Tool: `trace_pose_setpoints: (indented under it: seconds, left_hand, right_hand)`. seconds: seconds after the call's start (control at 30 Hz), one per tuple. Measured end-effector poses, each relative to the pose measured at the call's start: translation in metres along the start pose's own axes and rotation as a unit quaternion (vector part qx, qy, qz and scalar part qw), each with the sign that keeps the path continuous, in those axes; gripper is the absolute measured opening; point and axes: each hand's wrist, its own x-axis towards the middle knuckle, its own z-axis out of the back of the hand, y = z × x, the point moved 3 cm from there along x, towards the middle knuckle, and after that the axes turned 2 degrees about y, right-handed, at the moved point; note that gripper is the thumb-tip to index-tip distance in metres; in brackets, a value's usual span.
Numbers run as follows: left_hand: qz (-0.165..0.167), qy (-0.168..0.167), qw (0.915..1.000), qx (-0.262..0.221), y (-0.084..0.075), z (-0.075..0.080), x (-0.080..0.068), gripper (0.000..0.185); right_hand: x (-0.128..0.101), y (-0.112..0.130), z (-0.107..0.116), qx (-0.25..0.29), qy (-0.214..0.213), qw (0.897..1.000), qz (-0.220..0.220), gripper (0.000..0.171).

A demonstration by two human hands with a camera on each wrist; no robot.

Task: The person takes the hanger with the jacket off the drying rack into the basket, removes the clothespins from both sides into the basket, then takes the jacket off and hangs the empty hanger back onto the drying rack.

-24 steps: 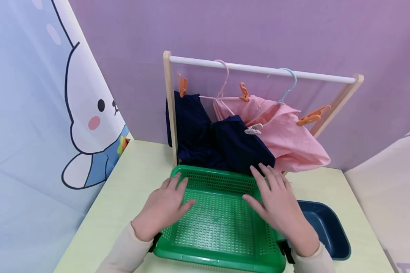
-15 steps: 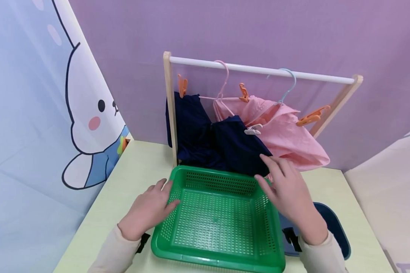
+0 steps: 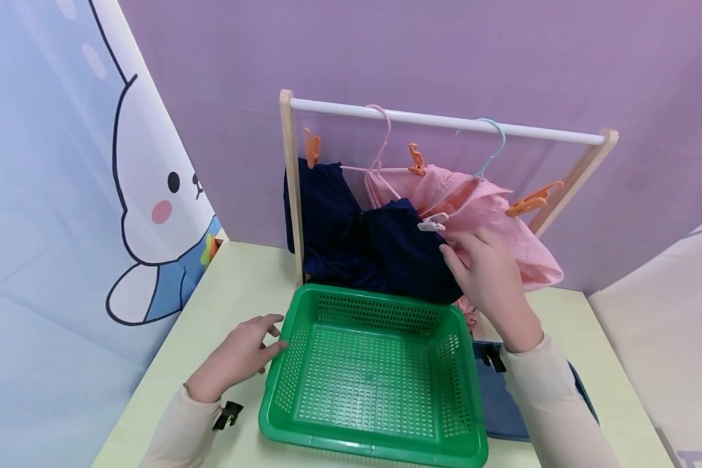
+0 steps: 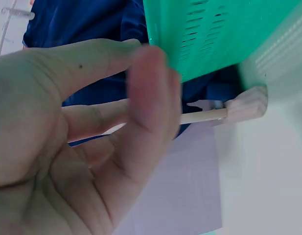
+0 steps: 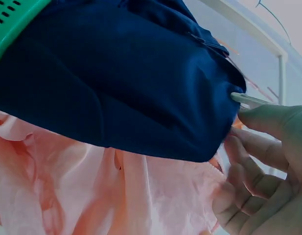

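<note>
My right hand point(image 3: 491, 283) is raised in front of the rack, beside the right edge of the navy garment point(image 3: 403, 250). In the right wrist view its thumb is just below the white clothespin point(image 5: 253, 101) on the cloth's corner, and the fingers are loosely bent, apart from the thumb, at the fabric edge. The navy garment hangs on a pink hanger point(image 3: 380, 140), with orange clothespins point(image 3: 417, 160) also on that hanger. Bent and holding nothing, my left hand point(image 3: 240, 354) hovers by the left rim of the green basket point(image 3: 374, 448), which has nothing in it.
A pink garment point(image 3: 520, 247) hangs behind on a light blue hanger point(image 3: 497, 143), with another orange clothespin point(image 3: 532, 201). The white rack bar point(image 3: 444, 121) stands on wooden posts point(image 3: 295, 195). A dark blue basin point(image 3: 500, 409) sits right of the basket, partly behind my sleeve.
My right hand has gone from the basket's right rim up to the navy garment's edge near the white clothespin. My left hand has drawn back left from over the basket.
</note>
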Motion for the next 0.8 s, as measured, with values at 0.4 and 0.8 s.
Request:
trace_pose_setpoints:
  seconds: [0.4, 0.8]
  left_hand:
    - [0.025, 0.010, 0.9950, -0.097, 0.009, -0.002, 0.001, 0.045]
    - [0.034, 0.011, 0.9931, -0.111, 0.013, -0.005, 0.002, 0.045]
  right_hand:
    - [0.013, -0.004, -0.010, 0.004, 0.047, 0.998, -0.031, 0.007]
    - [0.015, -0.002, -0.014, -0.049, 0.083, 0.995, -0.012, 0.009]
